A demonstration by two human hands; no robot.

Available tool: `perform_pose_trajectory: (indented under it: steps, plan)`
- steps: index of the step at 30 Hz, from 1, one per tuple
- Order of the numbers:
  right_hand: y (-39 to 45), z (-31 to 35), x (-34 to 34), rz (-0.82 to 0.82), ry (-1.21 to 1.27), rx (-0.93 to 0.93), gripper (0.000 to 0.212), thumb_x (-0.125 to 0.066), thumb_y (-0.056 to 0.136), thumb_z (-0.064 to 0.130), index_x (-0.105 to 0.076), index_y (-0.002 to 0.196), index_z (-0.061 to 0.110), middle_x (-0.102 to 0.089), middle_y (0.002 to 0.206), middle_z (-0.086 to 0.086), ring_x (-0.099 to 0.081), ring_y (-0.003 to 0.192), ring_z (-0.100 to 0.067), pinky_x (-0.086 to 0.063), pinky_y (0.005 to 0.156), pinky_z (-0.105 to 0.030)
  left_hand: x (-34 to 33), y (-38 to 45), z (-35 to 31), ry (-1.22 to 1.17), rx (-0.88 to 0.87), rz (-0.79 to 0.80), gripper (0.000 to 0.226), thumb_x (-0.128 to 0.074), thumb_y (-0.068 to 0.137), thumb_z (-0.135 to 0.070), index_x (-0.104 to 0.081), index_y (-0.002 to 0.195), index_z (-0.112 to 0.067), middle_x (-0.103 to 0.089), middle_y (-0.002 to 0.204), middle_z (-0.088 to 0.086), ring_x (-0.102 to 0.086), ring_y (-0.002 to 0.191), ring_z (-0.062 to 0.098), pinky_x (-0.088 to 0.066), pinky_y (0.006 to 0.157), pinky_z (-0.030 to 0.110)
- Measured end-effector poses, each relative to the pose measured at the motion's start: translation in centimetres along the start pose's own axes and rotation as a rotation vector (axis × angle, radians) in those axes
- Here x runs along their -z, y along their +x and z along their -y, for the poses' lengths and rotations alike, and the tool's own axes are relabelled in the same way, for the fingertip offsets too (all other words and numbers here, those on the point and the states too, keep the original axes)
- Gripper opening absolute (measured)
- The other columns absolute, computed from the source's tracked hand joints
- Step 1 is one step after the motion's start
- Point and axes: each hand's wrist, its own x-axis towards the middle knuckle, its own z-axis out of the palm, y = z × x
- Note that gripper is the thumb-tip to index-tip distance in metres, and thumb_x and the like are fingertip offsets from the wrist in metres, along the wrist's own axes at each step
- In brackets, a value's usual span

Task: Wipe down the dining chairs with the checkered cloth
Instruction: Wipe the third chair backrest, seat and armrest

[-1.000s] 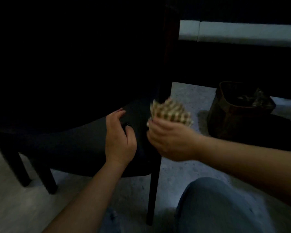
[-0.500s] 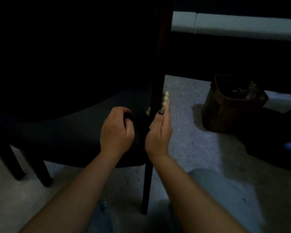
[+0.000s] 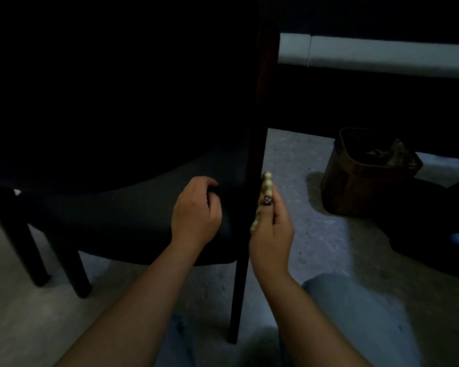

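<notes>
A dim home dining area: a dark upholstered dining chair [image 3: 133, 215] stands on a speckled floor [image 3: 297, 181], with a brown waste bin [image 3: 355, 186] at far right.

One chair [image 3: 133, 215], one cloth [image 3: 265, 189], two hands, perhaps one bin [image 3: 366, 181].
</notes>
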Motion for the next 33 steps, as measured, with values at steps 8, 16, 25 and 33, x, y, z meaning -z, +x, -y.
perform_pose_trajectory:
  steps: [8, 16, 25, 33]
  plan:
    - [4.5, 10.4, -1.4, 0.020, 0.202, 0.127, 0.035, -0.038, 0.102, 0.012, -0.052, 0.134, 0.014, -0.059, 0.131, 0.000, -0.054, 0.121, -0.011, -0.043, 0.105, -0.042, 2.0, 1.9, -2.9, -0.638, 0.437, 0.170, 0.037, -0.060, 0.088, 0.004, -0.058, 0.117, -0.018, -0.066, 0.116, -0.002, -0.063, 0.113, 0.017, -0.050, 0.095, 0.031]
    - [5.0, 20.2, -2.8, 0.185, 0.312, 0.601, 0.032, -0.039, 0.099, 0.010, -0.052, 0.128, 0.012, -0.058, 0.130, -0.004, -0.056, 0.119, -0.015, -0.044, 0.104, -0.038, 7.8, 2.1, -8.8, -1.886, 0.585, -0.027, 0.032, -0.053, 0.067, 0.003, -0.078, 0.082, -0.011, -0.074, 0.099, 0.007, -0.067, 0.104, 0.023, -0.051, 0.092, 0.040]
    - [7.0, 20.9, -5.7, 0.347, 0.018, 1.155, 0.043, -0.044, 0.092, 0.019, -0.049, 0.125, -0.009, -0.050, 0.132, -0.024, -0.046, 0.127, -0.034, -0.036, 0.101, -0.058, 8.7, 2.4, -10.6, -1.963, 0.707, -0.173, 0.044, -0.044, 0.065, 0.004, -0.074, 0.096, -0.002, -0.070, 0.113, 0.014, -0.064, 0.112, 0.029, -0.040, 0.106, 0.044]
    - [10.3, 21.2, -6.9, 0.420, 0.153, 0.983, 0.039, -0.034, 0.099, 0.030, -0.050, 0.072, 0.006, -0.045, 0.066, -0.013, -0.044, 0.062, -0.028, -0.037, 0.060, -0.052, 9.6, 1.9, -10.2, -1.861, 0.807, -0.395, 0.038, -0.044, 0.062, 0.010, -0.077, 0.071, -0.005, -0.072, 0.091, 0.014, -0.069, 0.090, 0.029, -0.050, 0.096, 0.043]
